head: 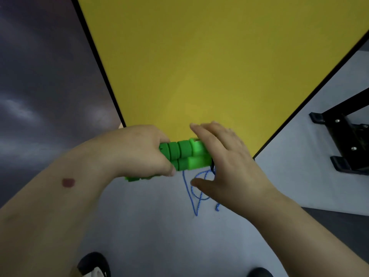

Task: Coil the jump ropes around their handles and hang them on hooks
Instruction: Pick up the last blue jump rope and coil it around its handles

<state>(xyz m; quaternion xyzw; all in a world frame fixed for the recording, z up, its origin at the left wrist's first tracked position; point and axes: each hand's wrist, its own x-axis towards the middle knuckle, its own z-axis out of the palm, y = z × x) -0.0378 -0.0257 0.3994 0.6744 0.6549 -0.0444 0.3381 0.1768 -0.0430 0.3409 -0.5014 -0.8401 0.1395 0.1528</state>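
Note:
Two green jump rope handles point(186, 155) lie side by side in my left hand point(143, 150), which is closed around their left half. A thin blue rope point(191, 193) hangs from the handles' right end in loose loops above the grey floor. My right hand point(225, 162) is at the right end of the handles, fingers spread, thumb below near the rope. Whether it grips the rope is hidden by the palm. No hook is in view.
A yellow panel point(199, 66) with a black edge stands in front of me. A black metal stand foot point(343, 144) sits on the floor at the right. My shoes point(93, 264) show at the bottom edge. A dark wall is at the left.

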